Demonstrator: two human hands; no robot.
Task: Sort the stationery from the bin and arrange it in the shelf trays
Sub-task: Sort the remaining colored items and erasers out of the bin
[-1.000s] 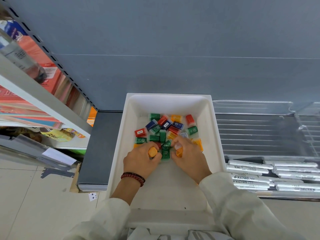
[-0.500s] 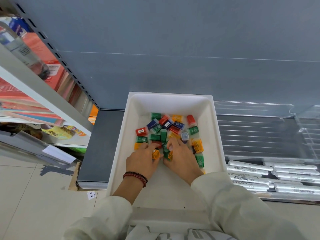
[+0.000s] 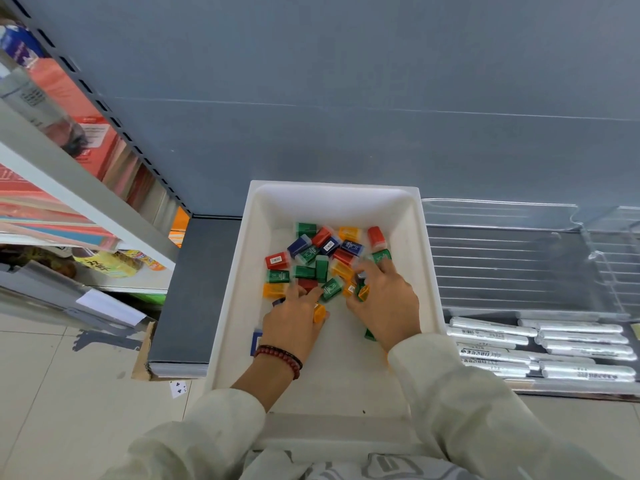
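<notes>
Both hands are down in the white bin (image 3: 239, 289), which sits on the dark shelf (image 3: 194, 289) against the grey back panel. The pile of small blocks (image 3: 322, 268) (red, green, blue and orange) lies in the far half of the bin. The left hand (image 3: 294, 323), a bead bracelet (image 3: 280, 356) on its wrist, stretches its fingers to the near edge of the pile, and its thumb holds an orange block (image 3: 319, 312) against the forefinger. The right hand (image 3: 388, 306) spreads bent fingers over the pile's right side and pinches a second orange block (image 3: 363, 293) by the thumb. A blue block (image 3: 257, 341) lies apart beside the left wrist. To the right stand clear shelf trays (image 3: 502, 258), with silver-wrapped pens (image 3: 571, 341) in front of them.
</notes>
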